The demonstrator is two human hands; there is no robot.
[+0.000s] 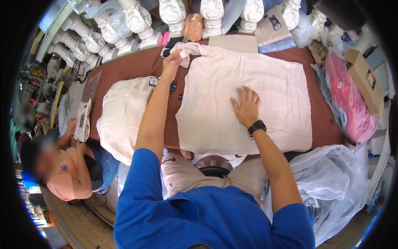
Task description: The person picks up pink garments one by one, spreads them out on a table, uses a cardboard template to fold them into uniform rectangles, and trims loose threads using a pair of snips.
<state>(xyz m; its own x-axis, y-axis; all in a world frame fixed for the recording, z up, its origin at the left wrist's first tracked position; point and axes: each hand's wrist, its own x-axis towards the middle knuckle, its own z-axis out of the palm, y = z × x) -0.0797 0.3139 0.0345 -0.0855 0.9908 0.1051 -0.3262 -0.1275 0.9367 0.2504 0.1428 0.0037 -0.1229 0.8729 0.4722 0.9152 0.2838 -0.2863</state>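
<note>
- Cream garment (215, 95) lies spread over the brown-covered table (327, 124) in front of the person, its near edge along the table's near side. A narrow gathered strip of it runs from its upper left corner toward the left hand (171, 64).
- At the left hand, thumb and fingers are clamped on the end of that strip, with cloth bunched just beyond the fingertips; the arm stretches over the table's far left part.
- The right hand (247, 108) rests palm down near the middle of the garment, its fingers slightly apart and pointing away from the person. Cloth lies beneath and all around them, none gripped. A ring (255, 99) is on one finger, and a dark watch (256, 128) circles the wrist.
- A second cream garment (120, 114) lies left of the first, a gap of table between them, partly hidden by the left forearm.
- Farther left, a seated co-worker (66, 170) touches a folded garment (83, 120).
- White ornate columns (172, 14) stand along the far edge; an orange pouch (193, 27) sits among them.
</note>
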